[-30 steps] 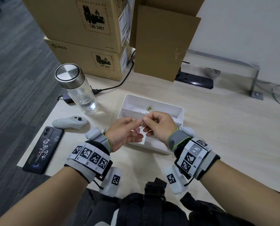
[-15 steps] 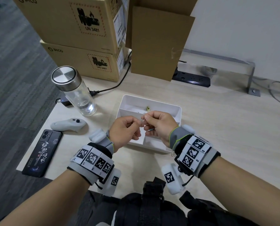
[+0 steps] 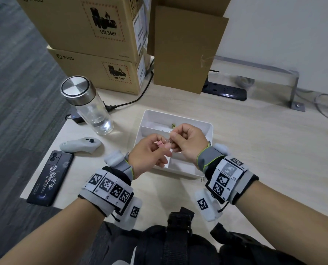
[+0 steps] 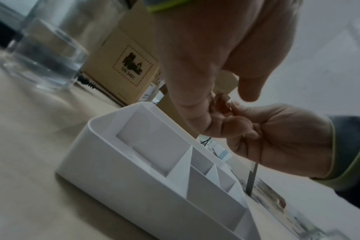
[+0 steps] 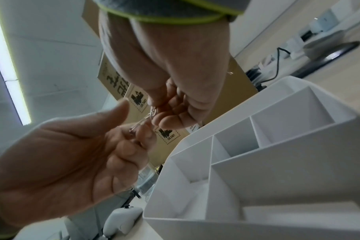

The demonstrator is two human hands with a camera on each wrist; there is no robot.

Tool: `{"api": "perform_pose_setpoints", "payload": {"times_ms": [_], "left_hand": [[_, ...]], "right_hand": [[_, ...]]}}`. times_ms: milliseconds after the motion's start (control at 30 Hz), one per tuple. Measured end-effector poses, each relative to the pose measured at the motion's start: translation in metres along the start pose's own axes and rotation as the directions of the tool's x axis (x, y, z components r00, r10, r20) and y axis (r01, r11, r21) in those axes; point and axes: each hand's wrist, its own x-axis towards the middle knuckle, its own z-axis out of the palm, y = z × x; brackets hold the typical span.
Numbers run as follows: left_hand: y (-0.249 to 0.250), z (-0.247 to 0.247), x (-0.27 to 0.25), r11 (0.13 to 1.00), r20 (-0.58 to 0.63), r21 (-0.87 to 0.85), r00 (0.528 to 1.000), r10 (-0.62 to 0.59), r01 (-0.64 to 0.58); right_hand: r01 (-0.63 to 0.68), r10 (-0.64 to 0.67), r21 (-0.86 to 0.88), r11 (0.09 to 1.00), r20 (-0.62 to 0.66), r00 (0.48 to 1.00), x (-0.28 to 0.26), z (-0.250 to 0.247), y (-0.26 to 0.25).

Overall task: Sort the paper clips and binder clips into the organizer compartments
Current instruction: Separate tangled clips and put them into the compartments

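Observation:
The white organizer (image 3: pixel 207 129) sits on the table in front of me, with its compartments seen in the wrist views (image 4: pixel 134 162) (image 5: pixel 257 162). Both hands meet just above it. My left hand (image 3: pixel 162 145) pinches a small pink binder clip (image 3: pixel 160 144) (image 4: pixel 222 104). My right hand (image 3: pixel 171 139) pinches a silver paper clip (image 3: pixel 167 140) (image 5: pixel 152 112) that touches the pink clip. A small green clip (image 3: pixel 173 125) lies in the organizer's far compartment, partly hidden by my right hand. Another silver paper clip (image 3: pixel 203 179) lies on the table by my right wrist.
A glass bottle with a steel lid (image 3: pixel 86 106) stands at the left. Beside it lie a grey controller (image 3: pixel 81 145) and a black phone (image 3: pixel 50 177) near the table's left edge. Cardboard boxes (image 3: pixel 102 73) and a power strip (image 3: pixel 224 90) line the back.
Both hands have stayed together above the organizer. The pink binder clip now shows between their fingertips, where earlier only the silver wire was visible.

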Motion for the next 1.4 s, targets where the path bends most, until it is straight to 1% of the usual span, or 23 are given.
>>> {"api": "perform_pose_setpoints", "payload": {"times_ms": [100,200,233,267,300,333,367,400,433,500,533,567,600,667,767,800,900,967,1033,1100,1233,1333,1400], "left_hand": [[-0.002,-0.001,0.003,0.995,-0.061,0.099,0.997,0.036,-0.030],[-0.002,-0.002,0.005,0.992,-0.075,0.126,0.997,0.003,0.006],[-0.002,-0.003,0.005,0.996,-0.063,0.073,0.997,-0.037,0.041],[-0.001,-0.005,0.006,0.995,-0.050,-0.036,0.994,-0.096,0.094],[0.001,-0.009,0.008,0.969,-0.033,-0.193,0.986,-0.162,0.152],[0.004,-0.015,0.011,0.916,-0.021,-0.349,0.976,-0.218,0.197],[0.006,-0.022,0.014,0.868,-0.030,-0.452,0.969,-0.247,0.207],[0.007,-0.029,0.017,0.856,-0.062,-0.480,0.966,-0.250,0.191],[0.007,-0.034,0.020,0.887,-0.113,-0.434,0.967,-0.228,0.159],[0.002,-0.038,0.021,0.979,-0.215,-0.173,0.966,-0.141,0.104],[-0.002,-0.038,0.020,0.995,-0.244,-0.033,0.965,-0.098,0.093],[-0.006,-0.036,0.018,0.994,-0.259,0.068,0.964,-0.060,0.080],[-0.011,-0.035,0.016,0.989,-0.263,0.128,0.964,-0.033,0.068],[-0.019,-0.033,0.011,0.984,-0.252,0.173,0.968,-0.001,0.046],[-0.026,-0.030,0.006,0.979,-0.251,0.204,0.967,0.045,0.007],[-0.028,-0.029,0.005,0.978,-0.257,0.210,0.965,0.059,-0.004],[-0.031,-0.022,0.007,0.969,-0.249,0.245,0.963,0.100,-0.037],[-0.032,-0.014,0.011,0.954,-0.204,0.292,0.971,0.127,-0.064],[-0.032,-0.002,0.017,0.934,-0.130,0.346,0.981,0.145,-0.093],[-0.030,0.011,0.024,0.881,-0.052,0.451,0.981,0.186,-0.143],[-0.028,0.038,0.027,0.742,0.092,0.617,0.960,0.263,-0.262],[-0.026,0.058,0.028,0.653,0.178,0.672,0.932,0.315,-0.349],[-0.025,0.069,0.034,0.620,0.221,0.689,0.923,0.316,-0.377]], "right_hand": [[0.029,-0.029,-0.082,0.996,-0.002,1.000,0.000,0.002,0.001],[0.050,-0.048,-0.164,0.985,0.017,0.999,0.001,0.005,0.004],[0.061,-0.055,-0.179,0.982,0.038,0.998,0.000,0.006,0.005],[0.073,-0.062,-0.192,0.979,0.065,0.996,0.000,0.006,0.007],[0.090,-0.071,-0.206,0.974,0.095,0.993,-0.001,0.006,0.008],[0.111,-0.083,-0.234,0.966,0.129,0.988,-0.002,0.005,0.012],[0.132,-0.088,-0.280,0.951,0.163,0.983,-0.004,0.003,0.017],[0.143,-0.078,-0.349,0.926,0.193,0.978,-0.005,0.000,0.022],[0.146,-0.056,-0.430,0.891,0.216,0.975,-0.006,-0.002,0.027],[0.133,-0.006,-0.557,0.820,0.224,0.974,-0.007,-0.006,0.036],[0.115,0.014,-0.586,0.802,0.211,0.977,-0.006,-0.006,0.039],[0.093,0.029,-0.597,0.797,0.191,0.981,-0.004,-0.006,0.041],[0.070,0.043,-0.600,0.797,0.172,0.984,-0.002,-0.004,0.042],[0.036,0.053,-0.593,0.804,0.132,0.990,0.003,0.001,0.041],[-0.056,0.121,-0.468,0.882,0.110,0.987,0.011,0.009,0.040],[-0.065,0.132,-0.453,0.889,0.118,0.984,0.013,0.013,0.040],[-0.018,0.067,-0.496,0.868,0.082,0.994,0.014,0.007,0.040],[-0.011,0.029,-0.495,0.869,0.028,0.999,0.010,-0.009,0.042],[-0.046,0.018,-0.475,0.879,-0.063,0.998,0.005,-0.032,0.046],[-0.096,0.028,-0.465,0.880,-0.152,0.988,-0.001,-0.059,0.055],[-0.141,0.003,-0.495,0.857,-0.269,0.963,-0.019,-0.102,0.073],[-0.165,-0.006,-0.502,0.849,-0.322,0.947,-0.031,-0.120,0.083],[-0.181,-0.004,-0.499,0.848,-0.348,0.938,-0.038,-0.127,0.087]]}}
